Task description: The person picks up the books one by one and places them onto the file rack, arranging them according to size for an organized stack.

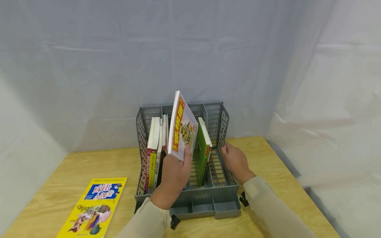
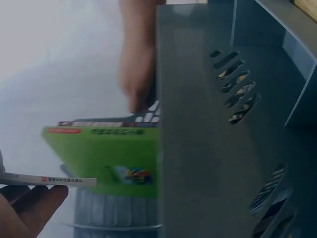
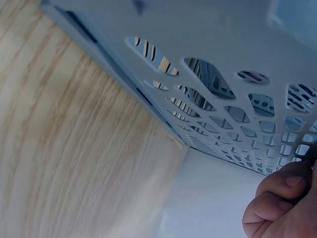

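Note:
My left hand [image 1: 174, 173] holds a thin white book [image 1: 186, 132] tilted above the middle of a grey plastic book rack [image 1: 190, 193], its thumb on the illustrated cover. In the left wrist view, the book's spine [image 2: 64, 180] shows edge-on above the fingers [image 2: 47, 203]. A green book [image 1: 203, 145] stands upright in the rack, to the right of the held book. My right hand [image 1: 236, 162] grips the edge of the rack's perforated right side wall [image 1: 224, 130]. Curled fingers of the right hand [image 3: 282, 208] show beside that wall in the right wrist view.
Several books [image 1: 153, 148] stand in the rack's left section. A yellow book [image 1: 95, 208] lies flat on the wooden table [image 1: 59, 178] at the left. Small open trays [image 1: 227, 208] line the rack's front. Pale sheeting [image 1: 184, 49] hangs behind and at both sides.

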The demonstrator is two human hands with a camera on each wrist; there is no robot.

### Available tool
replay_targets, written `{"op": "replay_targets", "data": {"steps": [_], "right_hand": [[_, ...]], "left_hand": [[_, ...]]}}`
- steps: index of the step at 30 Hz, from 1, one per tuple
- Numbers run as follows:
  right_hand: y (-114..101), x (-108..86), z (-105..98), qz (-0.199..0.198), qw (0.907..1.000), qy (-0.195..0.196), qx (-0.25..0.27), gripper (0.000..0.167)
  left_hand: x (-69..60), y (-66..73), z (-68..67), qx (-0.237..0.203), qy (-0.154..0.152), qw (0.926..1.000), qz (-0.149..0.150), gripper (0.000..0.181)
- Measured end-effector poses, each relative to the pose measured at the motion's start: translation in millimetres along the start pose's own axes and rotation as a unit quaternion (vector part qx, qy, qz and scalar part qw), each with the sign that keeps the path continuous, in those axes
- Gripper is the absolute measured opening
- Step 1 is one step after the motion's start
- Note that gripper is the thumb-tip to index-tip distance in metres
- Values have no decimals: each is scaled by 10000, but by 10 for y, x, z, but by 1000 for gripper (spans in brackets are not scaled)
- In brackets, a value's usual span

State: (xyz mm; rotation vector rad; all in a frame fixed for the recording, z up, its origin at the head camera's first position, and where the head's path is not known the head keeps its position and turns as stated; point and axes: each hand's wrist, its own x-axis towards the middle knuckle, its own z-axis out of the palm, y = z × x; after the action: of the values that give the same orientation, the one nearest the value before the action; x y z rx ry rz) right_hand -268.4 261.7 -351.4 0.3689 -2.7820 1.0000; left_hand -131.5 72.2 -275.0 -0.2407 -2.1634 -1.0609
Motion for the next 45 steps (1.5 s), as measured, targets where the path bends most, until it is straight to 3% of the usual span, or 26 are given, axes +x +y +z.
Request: {"op": "replay_targets", "data": {"steps": [5, 9, 12, 14, 19, 22, 25, 30, 33, 38, 45], "right_hand": [[-9, -12, 1, 32, 10000, 36, -33, 38], [-17, -32, -2, 24, 10000, 31, -43, 39], [-20, -47, -7, -24, 10000, 77, 17, 40], [-24, -55, -9, -57, 9999, 92, 38, 41], [-38, -77, -22, -83, 9999, 55, 72, 42], [-34, -85, -38, -27, 10000, 9, 85, 41], [-20, -85, -56, 12, 10000, 15, 60, 39], [23, -88, -81, -52, 9999, 88, 10, 38], [35, -102, -91, -76, 10000, 60, 12, 38], [31, -120, -115, -44, 10000, 15, -4, 38], [32, -143, -139, -17, 10000, -35, -38, 38]], "left_hand": [[20, -54, 152, 517, -611, 9952, -568, 45], [1, -143, 242, 880, -1004, 9891, -614, 55], [-2, -204, 296, 1094, -1092, 9867, -495, 56], [2, -229, 326, 1146, -1223, 9841, -589, 56], [25, -278, 379, 600, -1821, 9724, -1327, 58], [39, -309, 377, 244, -2152, 9633, -1587, 60], [61, -319, 350, -88, -2548, 9554, -1493, 70], [71, -349, 311, -496, -3321, 9328, -1311, 93], [49, -366, 316, -362, -3572, 9233, -1363, 94], [34, -364, 365, 82, -3771, 9135, -1524, 93], [-10, -324, 441, 1270, -4052, 8928, -1501, 95]]}}
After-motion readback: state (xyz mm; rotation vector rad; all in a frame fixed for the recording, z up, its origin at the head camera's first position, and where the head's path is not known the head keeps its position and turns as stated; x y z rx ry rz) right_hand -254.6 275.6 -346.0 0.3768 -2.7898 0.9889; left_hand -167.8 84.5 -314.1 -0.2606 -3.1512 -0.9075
